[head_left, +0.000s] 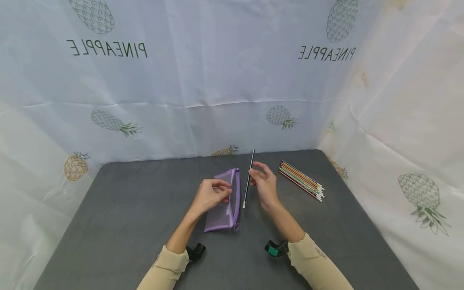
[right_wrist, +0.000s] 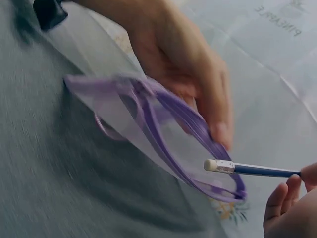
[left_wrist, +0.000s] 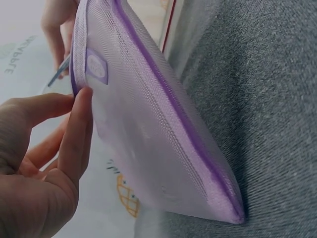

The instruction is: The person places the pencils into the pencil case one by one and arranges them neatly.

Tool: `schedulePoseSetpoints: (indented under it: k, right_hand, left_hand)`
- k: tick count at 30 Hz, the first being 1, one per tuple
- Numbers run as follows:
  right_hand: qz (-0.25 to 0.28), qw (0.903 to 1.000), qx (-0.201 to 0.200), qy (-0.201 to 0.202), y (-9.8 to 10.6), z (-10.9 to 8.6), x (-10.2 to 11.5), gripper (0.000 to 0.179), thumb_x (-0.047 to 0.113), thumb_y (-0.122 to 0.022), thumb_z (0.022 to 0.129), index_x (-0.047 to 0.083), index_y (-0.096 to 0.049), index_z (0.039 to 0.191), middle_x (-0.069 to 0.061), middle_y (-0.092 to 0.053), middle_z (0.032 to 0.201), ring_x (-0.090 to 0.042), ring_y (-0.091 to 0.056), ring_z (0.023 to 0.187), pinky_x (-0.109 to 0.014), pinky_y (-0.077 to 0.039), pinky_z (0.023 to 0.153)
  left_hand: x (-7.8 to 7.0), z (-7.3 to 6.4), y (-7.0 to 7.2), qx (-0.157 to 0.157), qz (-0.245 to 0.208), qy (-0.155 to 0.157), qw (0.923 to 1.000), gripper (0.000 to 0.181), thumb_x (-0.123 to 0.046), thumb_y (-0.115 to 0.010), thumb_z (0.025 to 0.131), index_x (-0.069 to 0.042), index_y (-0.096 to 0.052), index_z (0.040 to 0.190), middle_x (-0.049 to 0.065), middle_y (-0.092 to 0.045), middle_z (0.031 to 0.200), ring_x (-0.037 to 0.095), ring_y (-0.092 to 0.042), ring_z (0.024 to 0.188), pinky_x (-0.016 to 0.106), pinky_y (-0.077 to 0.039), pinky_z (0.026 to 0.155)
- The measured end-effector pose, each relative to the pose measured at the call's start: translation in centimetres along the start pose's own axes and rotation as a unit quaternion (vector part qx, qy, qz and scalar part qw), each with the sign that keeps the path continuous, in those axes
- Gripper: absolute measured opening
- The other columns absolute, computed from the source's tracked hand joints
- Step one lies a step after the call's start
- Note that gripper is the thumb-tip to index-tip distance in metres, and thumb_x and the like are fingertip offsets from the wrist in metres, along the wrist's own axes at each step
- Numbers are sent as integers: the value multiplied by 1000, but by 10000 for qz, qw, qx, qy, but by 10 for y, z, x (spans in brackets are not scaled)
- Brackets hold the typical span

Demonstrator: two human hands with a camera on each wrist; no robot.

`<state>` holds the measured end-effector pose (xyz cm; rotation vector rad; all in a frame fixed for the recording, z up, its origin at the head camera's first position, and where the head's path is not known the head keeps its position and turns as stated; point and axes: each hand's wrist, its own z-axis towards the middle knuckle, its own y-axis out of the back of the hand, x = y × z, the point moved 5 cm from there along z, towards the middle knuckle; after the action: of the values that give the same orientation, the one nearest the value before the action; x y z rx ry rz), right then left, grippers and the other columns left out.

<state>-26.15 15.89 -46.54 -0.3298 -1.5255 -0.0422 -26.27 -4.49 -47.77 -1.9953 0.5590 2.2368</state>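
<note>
A purple mesh zipper pouch (head_left: 219, 216) stands on the dark table, its zipper side gaping in the right wrist view. My left hand (head_left: 212, 196) pinches the edge of its mouth between thumb and fingers, as the left wrist view shows. Just right of the pouch, my right hand (head_left: 265, 185) grips a dark pencil (head_left: 248, 183) with a white eraser. The eraser end (right_wrist: 212, 165) points toward the open mouth in the right wrist view. Whether anything lies inside the pouch I cannot tell.
A bundle of several colored pencils (head_left: 301, 180) with white eraser ends lies on the dark table (head_left: 145, 217), right of my right hand. A pineapple-print curtain (head_left: 217, 72) hangs behind the table and at its sides.
</note>
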Motion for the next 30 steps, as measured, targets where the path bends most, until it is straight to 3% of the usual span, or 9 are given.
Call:
schedulePoseSetpoints:
  k: [8,14,17,21,23,30]
  right_hand:
    - [18,9999,-147,-55,-14,-8,-20,29,2,-67,104,-1,-64,133,7,-69,76,-8,-60,68,-19,-56,63]
    - [-720,9973,60,112,-19,-17,-23,24,3,-72,101,2,-66,124,-3,-78,85,-8,-65,72,-17,-52,60]
    - [-1681,9837,337,539,-23,-19,-20,18,6,-77,98,3,-71,115,-13,-81,92,-5,-66,71,-13,-50,61]
    - [-2780,9507,441,1304,-20,-16,-9,9,13,-83,96,7,-81,103,-14,-82,94,-4,-62,71,-13,-50,60]
    - [-2991,9410,232,1565,-9,-11,-2,8,17,-84,96,11,-84,101,-11,-82,96,-6,-61,73,-13,-49,61]
    - [-3252,9253,-505,1887,52,10,3,11,18,-83,98,9,-85,104,-13,-82,101,-8,-62,81,-14,-49,68]
  left_hand:
    - [0,2,1,-363,-167,-10,9992,18,3,-79,93,8,-79,110,22,-79,89,10,-76,62,30,-72,62]
    - [-3,1,1,-603,-333,-102,9976,21,3,-77,93,8,-79,113,23,-77,92,19,-80,69,32,-73,66]
    - [-4,0,2,-691,-436,-175,9965,21,2,-77,94,8,-79,114,25,-77,94,22,-81,72,32,-74,67]
    - [-5,-1,2,-775,-495,-269,9954,20,2,-78,95,7,-79,114,24,-77,95,17,-80,72,32,-74,68]
    - [-5,-2,2,-782,-488,-308,9953,21,1,-78,95,8,-78,114,24,-78,94,14,-79,71,32,-74,68]
    - [-6,-2,3,-767,-477,-261,9956,25,1,-78,95,12,-76,117,21,-77,94,12,-78,69,31,-73,67]
